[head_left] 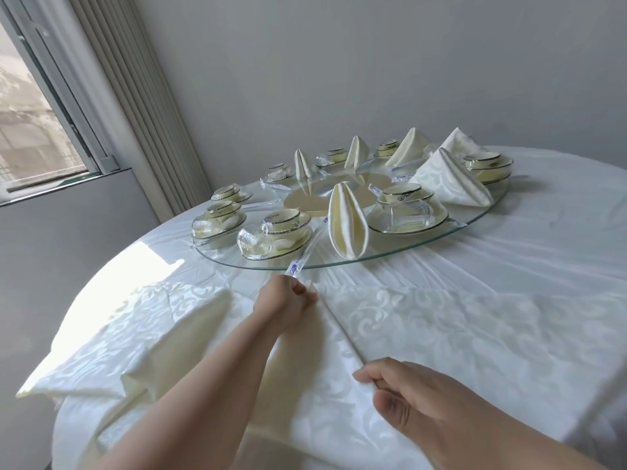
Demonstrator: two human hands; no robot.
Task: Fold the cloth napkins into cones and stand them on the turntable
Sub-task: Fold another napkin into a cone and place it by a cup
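Napkin (pixel 424 320) under work lies spread flat on the table (pixel 543 239) in the lower half of the head view, the only view we have, with a raised crease running from centre frame down toward the lower right. We note the left hand (pixel 288 296) at centre, fingers curled and pinching the far end of that crease just short of the turntable (pixel 475 218) rim; the right hand (pixel 417 395) at lower right pinches the near end between thumb and curled fingers. We judge the two pinches are held apart along one line to keep the fold taut and straight, an early fold before any cone is rolled. A second napkin (pixel 118 340) sits heaped at lower left, probably kept within reach for the next round. On the glass turntable, upper centre, finished cones (pixel 347 222) stand on their wide bases between wrapped place settings (pixel 405 208), spaced round the rim so each setting has one beside it. A wrapped chopstick sleeve (pixel 302 252) overhangs the rim, its end just beside the left hand; contact we cannot tell.
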